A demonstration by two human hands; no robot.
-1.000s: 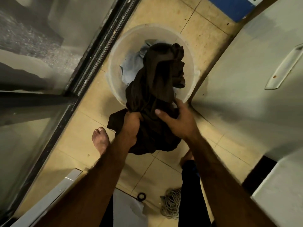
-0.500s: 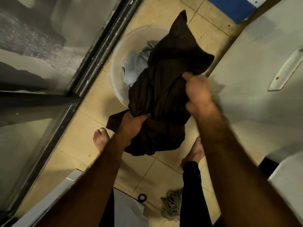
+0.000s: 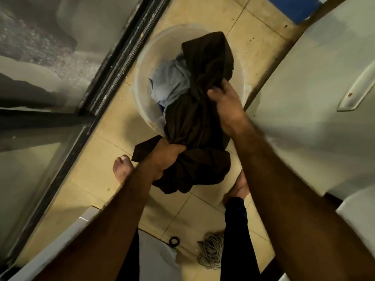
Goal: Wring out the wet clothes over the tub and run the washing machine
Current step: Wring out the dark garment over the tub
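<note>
Sliding door frame [image 3: 97,82], dark and grimy, runs on the diagonal from seven to twelve o'clock of the view. Bare left foot [image 3: 121,171] stands on the tile floor [image 3: 97,151], at about seven o'clock of the tub.

Left hand [image 3: 168,157]: fingers clenched round a bunched end of the dark brown garment [image 3: 203,122], with a short flap sticking out toward nine o'clock. This near bunch hangs at six o'clock of the tub [image 3: 142,82], past its rim and over bare floor, not over the tub.

Tub: pale, translucent, round, on the floor at twelve o'clock from the person. A light blue cloth [image 3: 170,86] lies inside, toward the nine o'clock side. The far half of the garment drapes over the tub's middle and three o'clock side.

Right hand [image 3: 227,106]: fingers curled into the cloth, grasping a fold farther up, above the tub's four o'clock rim. The cloth between the two hands looks gathered and roped.

White appliance [image 3: 304,118] with a long handle [image 3: 357,92] fills three o'clock. Cannot tell if it is the washer. Mop head [image 3: 211,250] and small black ring [image 3: 174,241] lie on the floor at six o'clock.

Step, as I judge it: wringing the brown garment, early in the task, machine step not yet begun. Next move calls for opposite twists of the wrists with both grips firm. The near bunch should also shift forward so runoff falls into the tub.
</note>
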